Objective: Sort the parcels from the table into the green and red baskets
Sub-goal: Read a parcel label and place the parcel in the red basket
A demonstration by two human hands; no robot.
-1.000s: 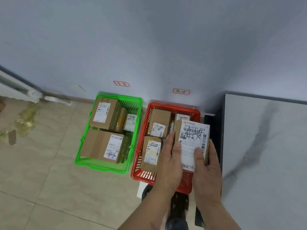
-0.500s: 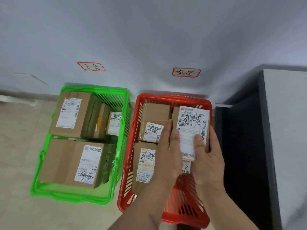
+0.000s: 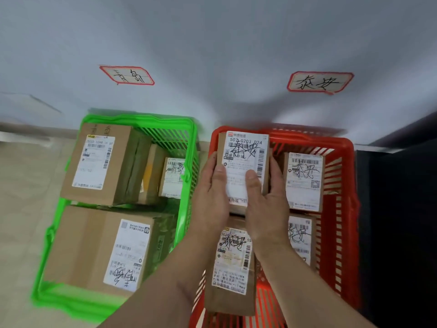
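Observation:
A small cardboard parcel (image 3: 246,152) with a white label and black handwriting is held over the far left part of the red basket (image 3: 343,147). My left hand (image 3: 210,195) grips its left side, thumb on the label. My right hand (image 3: 267,200) grips its right side, thumb also on the label. Beneath and beside it lie other labelled parcels: one near me (image 3: 233,261), one at the far right (image 3: 303,181) and another below that (image 3: 301,237). The green basket (image 3: 186,129) on the left holds three brown parcels, including two large ones (image 3: 99,162) (image 3: 101,252).
Two red-bordered handwritten signs (image 3: 127,75) (image 3: 319,82) are stuck on the white wall above the baskets. A dark table side (image 3: 397,221) stands right of the red basket. Beige floor tiles (image 3: 21,209) lie left of the green basket.
The view has come closer to the baskets. Both hands have carried the parcel left and farther back, from the basket's right side to its far left part.

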